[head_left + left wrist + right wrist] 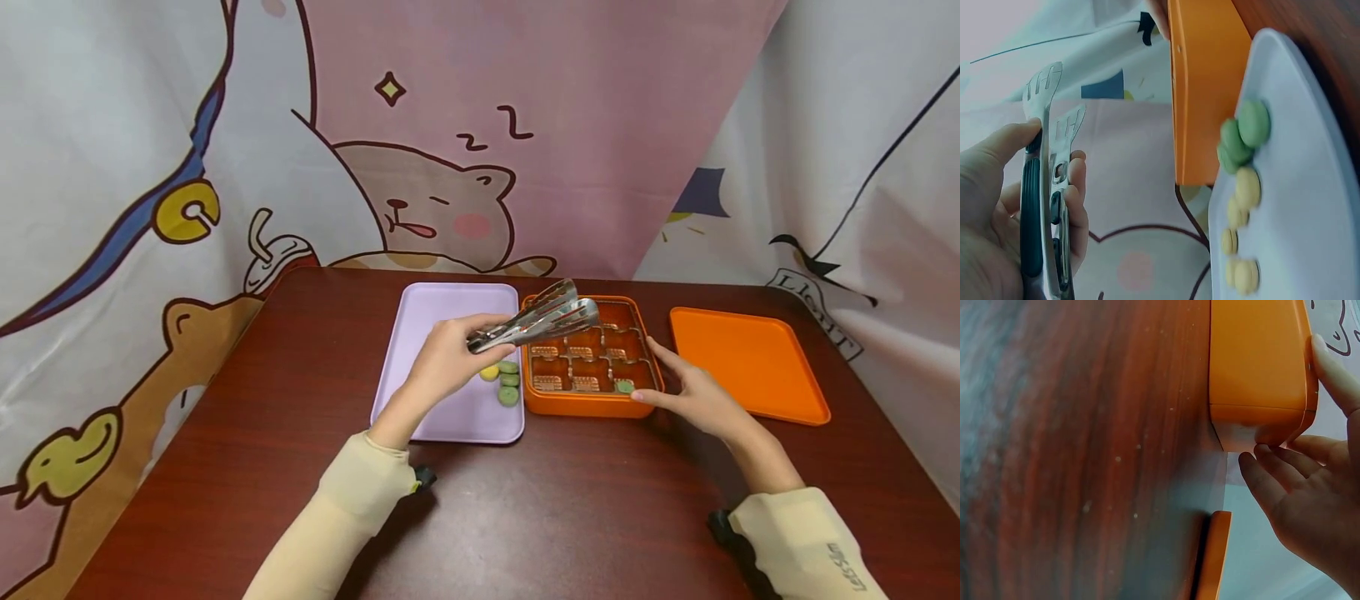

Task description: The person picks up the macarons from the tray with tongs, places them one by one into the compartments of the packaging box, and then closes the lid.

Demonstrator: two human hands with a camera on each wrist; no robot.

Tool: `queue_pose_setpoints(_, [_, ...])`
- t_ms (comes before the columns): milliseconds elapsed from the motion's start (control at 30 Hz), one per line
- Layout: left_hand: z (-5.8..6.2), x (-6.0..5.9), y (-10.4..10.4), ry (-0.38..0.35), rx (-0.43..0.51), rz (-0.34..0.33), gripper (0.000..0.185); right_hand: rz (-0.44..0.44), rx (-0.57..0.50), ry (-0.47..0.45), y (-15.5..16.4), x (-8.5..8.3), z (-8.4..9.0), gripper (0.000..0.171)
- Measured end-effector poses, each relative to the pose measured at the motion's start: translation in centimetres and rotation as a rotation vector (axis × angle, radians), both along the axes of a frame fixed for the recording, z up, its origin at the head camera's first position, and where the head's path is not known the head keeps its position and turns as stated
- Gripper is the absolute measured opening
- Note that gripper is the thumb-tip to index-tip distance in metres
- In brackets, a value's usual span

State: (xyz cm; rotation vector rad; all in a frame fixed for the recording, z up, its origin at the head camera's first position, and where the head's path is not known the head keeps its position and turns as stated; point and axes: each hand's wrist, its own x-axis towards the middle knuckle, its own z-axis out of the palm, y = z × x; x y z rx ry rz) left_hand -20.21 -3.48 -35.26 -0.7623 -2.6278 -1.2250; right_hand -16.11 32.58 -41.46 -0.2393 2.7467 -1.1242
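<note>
The left hand grips the tongs above the macarons on the lilac tray, while the right hand's extended fingers touch the neighbouring orange box (presumably to steady it).

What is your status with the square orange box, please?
Left hand holding empty slotted metal tongs. Right hand touching box. One small green piece inside, near right. Flat orange panel apart, not blocking.

**Wide view above, close-ups below**

The head camera faces forward and down across the table. Both wrist cameras look from close in, turned sideways; all share the orange box, head and left wrist the lilac tray.
</note>
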Motion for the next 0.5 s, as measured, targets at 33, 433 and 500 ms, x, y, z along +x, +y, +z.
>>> queue_pose_setpoints(33, [-0.1,0.0,-0.4,0.005,-0.004,0.007,0.038,0.001,-0.003,0.000,0.0,0.0,0.0,0.094])
queue_pose_setpoints(433, [-2.5,0.2,-4.8,-0.048,-0.062,0.115,0.041,-0.002,-0.010,-0.008,-0.1,0.2,0.1,0.093])
queue_pose_setpoints(500, [-3.0,0.2,-5.3,-0.058,-0.080,0.133,0.041,-0.005,-0.006,-0.006,-0.1,0.1,0.1,0.093])
